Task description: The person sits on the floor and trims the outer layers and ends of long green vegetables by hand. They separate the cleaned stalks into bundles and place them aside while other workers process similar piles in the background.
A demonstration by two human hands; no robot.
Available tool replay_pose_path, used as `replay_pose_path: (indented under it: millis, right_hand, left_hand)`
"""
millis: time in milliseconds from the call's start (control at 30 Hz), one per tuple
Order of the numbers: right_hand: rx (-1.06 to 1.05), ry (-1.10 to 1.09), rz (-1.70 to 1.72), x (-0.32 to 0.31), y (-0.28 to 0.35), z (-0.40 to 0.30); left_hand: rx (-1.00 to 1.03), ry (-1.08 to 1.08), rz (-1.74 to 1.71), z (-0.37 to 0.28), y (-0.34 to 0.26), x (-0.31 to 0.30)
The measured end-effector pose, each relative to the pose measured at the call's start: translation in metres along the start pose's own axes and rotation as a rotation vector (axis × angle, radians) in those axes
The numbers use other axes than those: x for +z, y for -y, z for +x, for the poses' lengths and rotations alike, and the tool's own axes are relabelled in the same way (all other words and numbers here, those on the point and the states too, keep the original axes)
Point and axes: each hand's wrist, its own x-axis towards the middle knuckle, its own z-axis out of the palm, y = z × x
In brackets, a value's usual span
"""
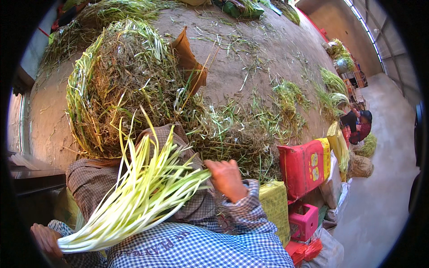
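Observation:
A loose bunch of long, pale yellow-green stalks, likely garlic chives point(140, 197), lies slantwise across my lap. My left hand point(48, 239) grips its white base ends at the lower left, partly blurred at the picture's rim. At the other side, my right hand point(228, 179) is closed on the greener leaf tips of part of the bunch. Other leaf tips fan out freely toward my knees. Just beyond my knees stands a large heap of withered leaves and trimmings point(130, 77), with longer leaves draped over its left side and top.
Brown cardboard point(191, 60) sticks up beside the heap. Scattered trimmings point(288, 104) cover the dirt floor. At my right are a yellow printed block point(273, 207), a red package point(301, 167), a pink plastic stool point(303, 221) and red plastic strips point(306, 251). Another person point(358, 125) sits farther right.

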Motion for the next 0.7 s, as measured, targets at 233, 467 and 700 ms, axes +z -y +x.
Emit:
replay_pose_path:
  millis: [233,467,700]
  right_hand:
    - [0.004,-0.348,0.702,-0.047,-0.018,0.008]
    - [-0.291,-0.318,0.567,-0.03,0.047,0.057]
    - [-0.282,-0.37,0.549,-0.006,0.056,0.07]
  left_hand:
    - [-0.008,-0.004,-0.06,0.006,-0.005,-0.007]
    - [-0.018,0.006,-0.066,0.003,0.001,-0.005]
    - [-0.03,0.016,-0.105,-0.004,0.001,-0.001]
